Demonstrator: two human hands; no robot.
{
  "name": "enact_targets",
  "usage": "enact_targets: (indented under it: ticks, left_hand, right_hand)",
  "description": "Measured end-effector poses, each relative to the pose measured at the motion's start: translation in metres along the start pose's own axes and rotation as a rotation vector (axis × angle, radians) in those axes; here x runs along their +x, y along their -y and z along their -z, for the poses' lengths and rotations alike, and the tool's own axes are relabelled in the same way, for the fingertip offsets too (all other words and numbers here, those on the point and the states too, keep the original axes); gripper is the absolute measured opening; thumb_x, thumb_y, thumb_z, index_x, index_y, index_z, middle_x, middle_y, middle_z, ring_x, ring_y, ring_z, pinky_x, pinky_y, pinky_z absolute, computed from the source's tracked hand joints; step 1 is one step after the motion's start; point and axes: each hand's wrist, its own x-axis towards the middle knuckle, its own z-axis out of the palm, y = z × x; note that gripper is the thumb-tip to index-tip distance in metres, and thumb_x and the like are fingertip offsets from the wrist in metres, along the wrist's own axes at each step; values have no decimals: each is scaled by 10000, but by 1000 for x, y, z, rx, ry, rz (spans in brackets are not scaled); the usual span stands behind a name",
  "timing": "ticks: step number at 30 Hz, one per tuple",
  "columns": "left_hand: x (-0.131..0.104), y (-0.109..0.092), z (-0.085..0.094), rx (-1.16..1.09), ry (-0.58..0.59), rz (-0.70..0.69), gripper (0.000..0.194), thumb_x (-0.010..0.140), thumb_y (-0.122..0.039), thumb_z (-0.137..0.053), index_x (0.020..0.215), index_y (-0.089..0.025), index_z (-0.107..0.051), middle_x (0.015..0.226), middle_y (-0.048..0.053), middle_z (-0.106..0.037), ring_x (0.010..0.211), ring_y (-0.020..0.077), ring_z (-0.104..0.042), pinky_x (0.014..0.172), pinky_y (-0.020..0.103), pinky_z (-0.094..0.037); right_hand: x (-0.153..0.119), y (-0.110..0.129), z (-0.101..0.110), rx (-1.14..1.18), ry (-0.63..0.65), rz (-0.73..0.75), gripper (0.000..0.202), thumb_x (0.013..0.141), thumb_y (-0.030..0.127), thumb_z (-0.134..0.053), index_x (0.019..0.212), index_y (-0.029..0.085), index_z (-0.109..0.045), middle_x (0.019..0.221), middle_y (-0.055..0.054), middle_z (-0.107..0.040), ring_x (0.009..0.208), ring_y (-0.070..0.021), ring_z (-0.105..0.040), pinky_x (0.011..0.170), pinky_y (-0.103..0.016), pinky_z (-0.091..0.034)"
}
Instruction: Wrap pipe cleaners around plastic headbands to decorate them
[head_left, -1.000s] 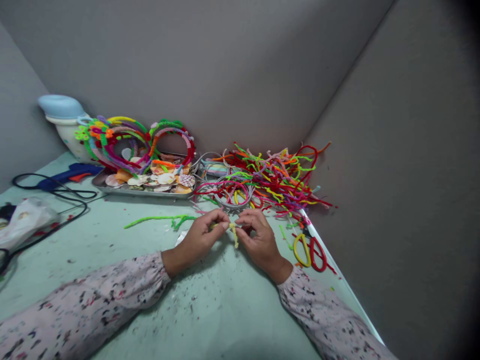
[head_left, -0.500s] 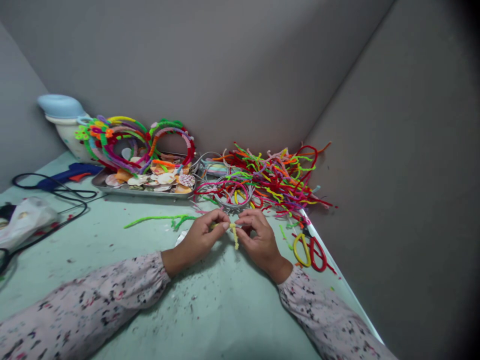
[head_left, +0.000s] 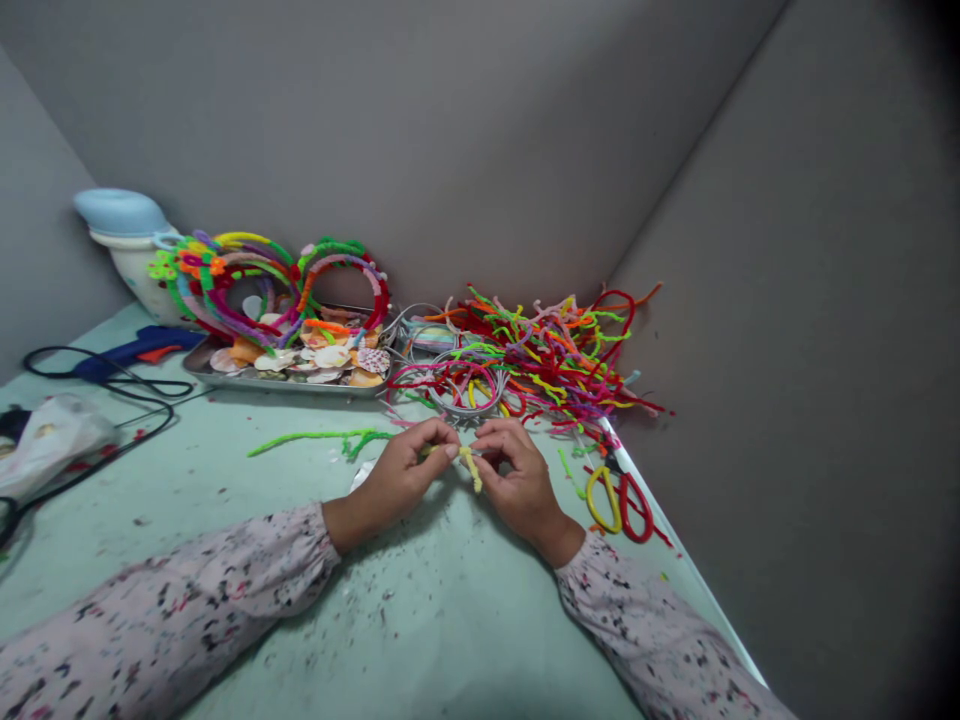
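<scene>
A short pale-yellow pipe cleaner [head_left: 473, 472] hangs down between my two hands, its upper part running into the fingers. My left hand [head_left: 406, 477] pinches one side of it between thumb and forefinger. From the other side, my right hand [head_left: 519, 482] grips it with the fingertips bent inward. Where the strand passes behind the fingers is hidden. Green pipe cleaners [head_left: 319, 437] lie on the table just left of my left hand. Behind both hands are loops of grey wire [head_left: 469, 400].
Colourful wrapped headbands [head_left: 345, 255] stand on a metal tray [head_left: 300, 388] of shells. A tangled pipe-cleaner heap [head_left: 547, 350] lies at back right. Scissors [head_left: 636, 508] rest near the right edge. A blue glue gun [head_left: 131, 352], its black cord, and a blue-lidded container [head_left: 127, 215] are at left.
The hanging end of the yellow pipe cleaner has swung slightly to the right and up. Both hands keep nearly the same place.
</scene>
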Motion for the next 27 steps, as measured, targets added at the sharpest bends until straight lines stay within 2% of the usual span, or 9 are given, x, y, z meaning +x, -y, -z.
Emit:
enact_targets:
  ticks: [9, 15, 22, 27]
  left_hand:
    - [1, -1, 0, -24, 0, 2, 155, 889, -289, -496, 832, -159, -557, 800, 9, -555, 776, 147, -520, 718, 254, -410]
    - [1, 0, 0, -12, 1, 2, 159, 889, -293, -495, 826, -159, -553, 795, 8, -554, 772, 146, -516, 717, 254, -408]
    - [1, 2, 0, -13, -3, -12, 160, 888, -294, -494, 829, -160, -561, 807, 14, -566, 786, 150, -525, 728, 264, -418]
    - [1, 1, 0, -3, -8, -9, 158, 887, -288, -494, 827, -160, -565, 796, 10, -566, 779, 148, -522, 725, 265, -415]
  right_hand:
    - [1, 2, -1, 44, -13, -19, 84, 784, 159, -649, 837, 221, -630, 974, -43, -563, 821, -150, -586, 608, -256, -497]
    - [2, 5, -2, 98, -16, -55, 30, 784, 212, -670, 797, 217, -643, 948, -47, -576, 831, -156, -590, 603, -254, -499]
    - [2, 5, -1, 82, 1, -48, 49, 790, 211, -662, 811, 217, -619, 939, -49, -581, 898, -173, -591, 664, -272, -516]
    - [2, 4, -1, 57, 17, -37, 83, 782, 200, -662, 846, 220, -615, 972, -55, -575, 889, -173, -593, 635, -266, -524]
